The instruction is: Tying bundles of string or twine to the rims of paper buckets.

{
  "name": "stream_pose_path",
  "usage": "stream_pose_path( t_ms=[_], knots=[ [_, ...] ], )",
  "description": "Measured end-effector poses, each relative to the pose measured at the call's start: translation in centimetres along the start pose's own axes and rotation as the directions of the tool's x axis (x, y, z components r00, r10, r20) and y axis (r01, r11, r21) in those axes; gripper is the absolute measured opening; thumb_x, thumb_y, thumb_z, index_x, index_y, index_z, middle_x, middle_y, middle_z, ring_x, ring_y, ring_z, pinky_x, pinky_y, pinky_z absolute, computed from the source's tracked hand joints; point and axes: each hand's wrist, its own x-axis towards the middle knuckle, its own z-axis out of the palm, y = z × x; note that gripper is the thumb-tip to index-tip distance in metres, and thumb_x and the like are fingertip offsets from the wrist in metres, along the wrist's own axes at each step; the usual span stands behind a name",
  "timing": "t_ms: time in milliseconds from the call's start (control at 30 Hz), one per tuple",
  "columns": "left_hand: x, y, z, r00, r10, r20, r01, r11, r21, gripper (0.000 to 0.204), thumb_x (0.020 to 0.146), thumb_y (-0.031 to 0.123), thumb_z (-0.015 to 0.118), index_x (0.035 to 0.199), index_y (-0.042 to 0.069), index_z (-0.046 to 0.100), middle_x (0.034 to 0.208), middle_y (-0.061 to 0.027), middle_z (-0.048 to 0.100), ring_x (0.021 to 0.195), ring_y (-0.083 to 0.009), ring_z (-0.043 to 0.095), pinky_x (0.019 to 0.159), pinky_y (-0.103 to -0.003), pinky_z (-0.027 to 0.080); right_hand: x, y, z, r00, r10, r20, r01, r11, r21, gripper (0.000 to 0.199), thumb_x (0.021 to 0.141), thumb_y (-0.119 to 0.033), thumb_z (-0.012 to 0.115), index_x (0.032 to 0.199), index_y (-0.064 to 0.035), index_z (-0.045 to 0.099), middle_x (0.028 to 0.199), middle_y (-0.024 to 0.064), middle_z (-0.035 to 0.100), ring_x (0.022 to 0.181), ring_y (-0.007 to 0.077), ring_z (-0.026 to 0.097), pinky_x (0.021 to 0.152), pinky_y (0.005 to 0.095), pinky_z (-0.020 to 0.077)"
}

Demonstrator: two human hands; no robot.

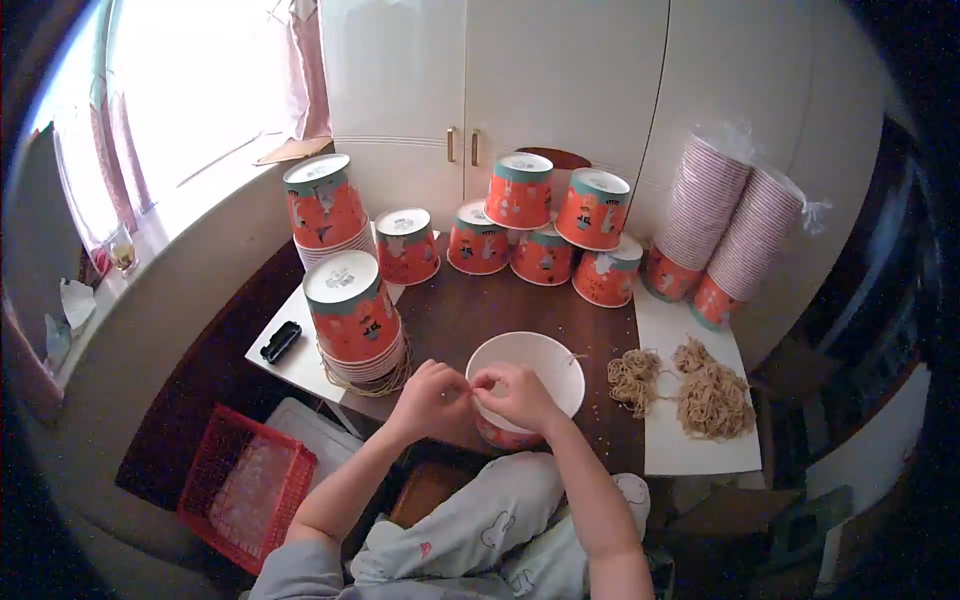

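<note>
I see both hands meeting at the near rim of an open paper bucket standing upright on the dark table. My left hand and right hand have their fingertips pinched close together over that rim; what they pinch is too small to tell. Just left stands a stack of upside-down buckets. More upside-down buckets are piled at the back. Right of the open bucket lie bundles of string on a white sheet. A red basket sits on the floor.
</note>
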Motion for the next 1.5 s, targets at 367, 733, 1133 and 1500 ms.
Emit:
stream_pose_path(
  t_ms=[367, 733, 1133, 1500],
  knots=[
    [0.3, 0.0, 0.0, 0.990, 0.086, 0.108, -0.095, 0.992, 0.082, 0.013, 0.061, 0.012, 0.063, 0.068, 0.004, 0.056, 0.069, -0.0086, 0.055, 0.069, -0.0258, 0.050, 0.063, -0.033, 0.043, -0.1, 0.6, 0.8, 0.979, -0.176, -0.099, 0.163, 0.978, -0.126, 0.009, 0.068, -0.016, 0.062, 0.074, -0.0088, 0.060, 0.072, 0.0036, 0.060, 0.072, 0.0205, 0.056, 0.071, 0.0335, 0.0400],
    [0.6, -0.2, -1.0, 0.964, 0.151, 0.218, -0.158, 0.987, 0.016, 0.013, 0.063, 0.010, 0.062, 0.071, 0.002, 0.056, 0.071, -0.0102, 0.053, 0.072, -0.0273, 0.050, 0.063, -0.035, 0.043, -0.2, 0.7, 0.9, 0.980, -0.182, -0.077, 0.170, 0.976, -0.138, 0.010, 0.069, -0.017, 0.061, 0.077, -0.0112, 0.059, 0.077, 0.0006, 0.059, 0.080, 0.0193, 0.053, 0.078, 0.0344, 0.0353],
    [-1.6, -0.6, 0.2, 0.897, -0.354, 0.266, 0.426, 0.854, -0.300, 0.019, 0.077, 0.019, 0.058, 0.079, 0.000, 0.058, 0.071, -0.0039, 0.059, 0.064, -0.0110, 0.056, 0.059, -0.022, 0.046, -0.8, -0.8, -1.6, 0.973, 0.160, 0.167, -0.223, 0.838, 0.499, 0.020, 0.076, -0.004, 0.055, 0.095, -0.0049, 0.049, 0.073, -0.0017, 0.050, 0.064, 0.0053, 0.048, 0.055, 0.0197, 0.0412],
    [-0.7, -0.9, 1.0, 0.676, -0.530, 0.512, 0.726, 0.360, -0.586, 0.022, 0.081, 0.028, 0.054, 0.082, 0.006, 0.053, 0.066, 0.0011, 0.051, 0.052, -0.0070, 0.045, 0.043, -0.019, 0.035, -3.6, -4.0, -5.6, 0.952, 0.026, 0.305, -0.159, 0.893, 0.420, 0.011, 0.073, -0.006, 0.060, 0.084, -0.0032, 0.058, 0.076, -0.0006, 0.058, 0.070, 0.0055, 0.051, 0.063, 0.0209, 0.0422]
  ],
)
